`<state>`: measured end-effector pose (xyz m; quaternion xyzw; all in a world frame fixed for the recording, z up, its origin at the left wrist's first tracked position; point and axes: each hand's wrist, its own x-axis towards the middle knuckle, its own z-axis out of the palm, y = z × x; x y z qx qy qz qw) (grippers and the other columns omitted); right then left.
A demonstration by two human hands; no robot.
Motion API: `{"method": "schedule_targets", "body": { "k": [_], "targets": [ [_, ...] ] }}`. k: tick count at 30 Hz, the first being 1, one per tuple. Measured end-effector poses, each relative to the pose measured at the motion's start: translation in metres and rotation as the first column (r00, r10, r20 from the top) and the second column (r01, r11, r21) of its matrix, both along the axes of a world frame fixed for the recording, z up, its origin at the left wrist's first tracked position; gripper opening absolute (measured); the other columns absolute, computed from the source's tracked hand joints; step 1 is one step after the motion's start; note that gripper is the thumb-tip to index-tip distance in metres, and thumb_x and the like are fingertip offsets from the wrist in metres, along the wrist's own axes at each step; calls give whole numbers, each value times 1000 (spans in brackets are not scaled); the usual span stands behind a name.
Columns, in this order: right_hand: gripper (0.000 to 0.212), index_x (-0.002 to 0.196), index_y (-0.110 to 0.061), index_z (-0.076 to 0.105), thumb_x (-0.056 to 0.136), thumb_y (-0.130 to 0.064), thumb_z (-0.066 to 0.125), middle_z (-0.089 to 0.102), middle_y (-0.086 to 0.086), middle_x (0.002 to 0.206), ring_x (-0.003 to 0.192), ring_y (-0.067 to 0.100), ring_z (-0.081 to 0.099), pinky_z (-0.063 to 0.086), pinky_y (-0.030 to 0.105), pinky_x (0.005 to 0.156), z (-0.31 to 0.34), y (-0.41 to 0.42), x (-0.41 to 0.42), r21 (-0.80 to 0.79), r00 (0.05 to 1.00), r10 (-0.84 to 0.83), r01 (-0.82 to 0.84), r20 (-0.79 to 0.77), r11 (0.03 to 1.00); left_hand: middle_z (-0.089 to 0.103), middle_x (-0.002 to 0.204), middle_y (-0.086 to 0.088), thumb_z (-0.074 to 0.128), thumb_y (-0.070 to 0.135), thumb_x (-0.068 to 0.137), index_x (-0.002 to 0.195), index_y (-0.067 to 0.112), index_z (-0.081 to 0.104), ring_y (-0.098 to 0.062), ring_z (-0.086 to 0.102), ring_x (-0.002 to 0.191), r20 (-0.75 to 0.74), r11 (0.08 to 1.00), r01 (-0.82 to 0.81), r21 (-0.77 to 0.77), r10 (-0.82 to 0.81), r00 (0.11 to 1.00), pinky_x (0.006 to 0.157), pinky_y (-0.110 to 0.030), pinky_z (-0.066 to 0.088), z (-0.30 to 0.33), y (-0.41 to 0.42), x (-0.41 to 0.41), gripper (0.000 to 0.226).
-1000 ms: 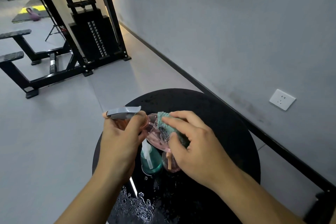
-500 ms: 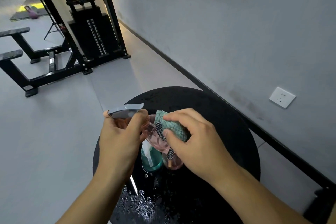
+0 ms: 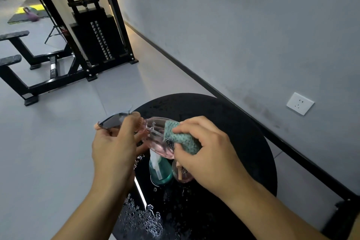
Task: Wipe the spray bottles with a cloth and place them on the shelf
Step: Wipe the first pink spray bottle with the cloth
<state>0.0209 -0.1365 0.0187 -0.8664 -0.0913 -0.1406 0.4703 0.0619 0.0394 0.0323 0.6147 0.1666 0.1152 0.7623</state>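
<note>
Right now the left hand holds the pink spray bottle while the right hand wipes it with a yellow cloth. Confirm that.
Not quite: the cloth is teal-green, not yellow, as the head view shows. The left hand does hold the pink spray bottle while the right hand wipes it.

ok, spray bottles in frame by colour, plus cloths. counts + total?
Pink spray bottles: 2, one held pink bottle in the left hand, one standing pink bottle on the black round table.
Teal spray bottle: 1, standing on the table.
Teal cloth: 1, under the right hand.
Total: 4.
</note>
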Motion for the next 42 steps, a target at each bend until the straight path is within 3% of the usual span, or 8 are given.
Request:
{"method": "schedule_targets", "body": {
  "k": [4,8,14,21,25,33,39,42],
  "targets": [
    [24,113,-24,75,91,-15,75,59,-21,114,107,-2,62,52,6,80,-2,-2,-1,83,1000,-3,6,-29,997,75,81,-3,70,15,96,98,7,68,-29,81,88,-5,999,6,33,-6,1000,69,-48,68,1,1,-1,9],
    [28,119,-27,75,92,-19,75,58,-22,120,117,0,59,49,13,96,-2,2,-2,0,999,11,-11,40,1000,74,79,0,72,16,96,98,9,66,-26,81,85,-12,999,34,6,-33,999,60,-35,64,-1,-3,-2,10],
    [25,103,-26,77,84,-10,78,65,-17,109,103,3,67,52,10,80,3,-7,3,154,999,-43,47,-30,987,70,91,-7,68,18,98,103,10,64,-27,81,86,31,1000,-15,-14,15,999,60,-35,64,6,6,1,11],
    [26,114,-24,77,91,-13,76,64,-19,116,110,-5,62,48,2,80,6,-4,-1,156,1000,3,2,-30,988,71,100,-9,70,17,97,118,-4,63,-29,81,89,19,999,35,-9,-35,999,61,-33,64,3,2,0,31],
    [25,109,-25,78,88,-12,77,67,-18,108,102,-2,65,49,5,77,6,-9,3,180,997,-58,67,-54,981,72,90,-3,67,16,99,99,10,65,-20,80,77,46,999,35,-28,-33,998,53,-27,60,7,4,0,7],
    [24,111,-29,76,91,-15,75,65,-20,112,109,-3,63,50,8,81,8,-10,2,247,997,-47,61,-63,967,71,97,-7,65,17,100,95,17,58,-20,76,74,70,992,79,-101,-72,995,57,-30,61,9,6,0,8],
    [23,109,-35,76,90,-21,77,69,-16,114,107,5,68,59,29,89,8,-17,6,345,990,-29,75,-139,936,74,114,-11,73,23,91,100,22,64,-22,76,85,134,986,122,-109,-107,985,76,-44,62,11,13,0,13],
    [24,104,-34,78,88,-17,79,72,-11,114,107,9,70,59,35,92,9,-15,8,472,987,2,74,-158,879,72,105,-4,67,20,99,101,22,62,-20,73,89,156,977,131,-166,-105,982,78,-41,63,10,10,0,6]
  ]
}}
